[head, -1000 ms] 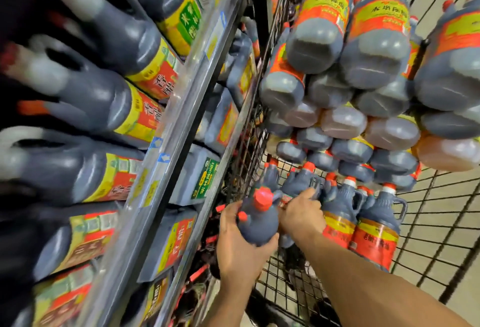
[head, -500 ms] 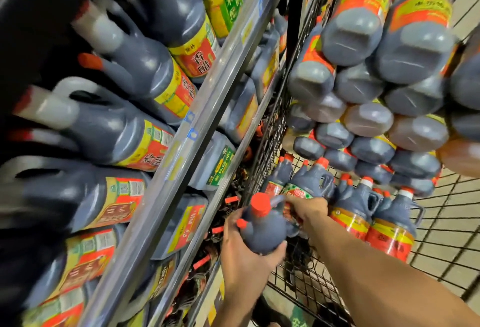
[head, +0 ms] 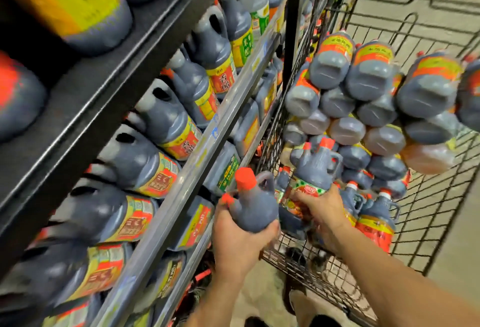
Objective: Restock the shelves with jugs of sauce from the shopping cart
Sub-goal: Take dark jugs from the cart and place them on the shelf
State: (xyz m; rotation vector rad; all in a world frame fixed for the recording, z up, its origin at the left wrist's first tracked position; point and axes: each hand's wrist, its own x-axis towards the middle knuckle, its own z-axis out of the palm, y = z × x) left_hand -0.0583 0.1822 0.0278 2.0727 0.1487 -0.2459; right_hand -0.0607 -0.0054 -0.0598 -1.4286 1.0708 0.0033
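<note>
Left hand (head: 237, 242) wrapped round one dark handled jug (head: 253, 209), red cap, between shelf rail and cart | right hand (head: 320, 209) clasping second jug (head: 313, 173) by green-red label, inside wire cart (head: 428, 222) | stacked jugs (head: 374, 98) behind, count unclear | shelves (head: 181, 189): glossy plastic jugs in rows
</note>
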